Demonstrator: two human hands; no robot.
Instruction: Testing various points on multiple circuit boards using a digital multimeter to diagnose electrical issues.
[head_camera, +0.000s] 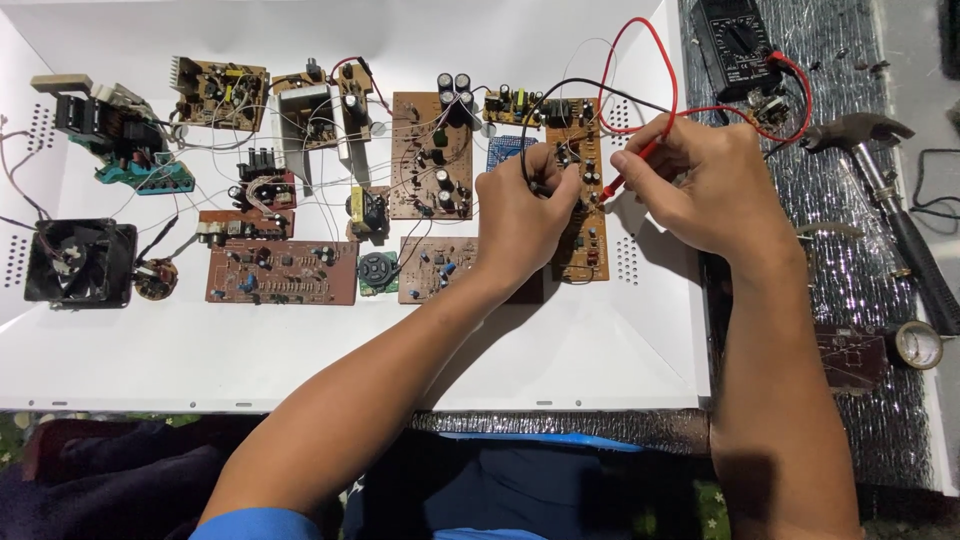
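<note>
A white tabletop (300, 350) carries many circuit boards, a fan (78, 262) at 9 o'clock and a multimeter (735, 45) at 1 o'clock. The left hand (525, 215) pinches the black probe (527, 170) and the right hand (695, 185) pinches the red probe (630, 170); both tips touch a narrow brown board (582, 245) right of centre. A hammer (890, 190) lies at 3 o'clock.
</note>
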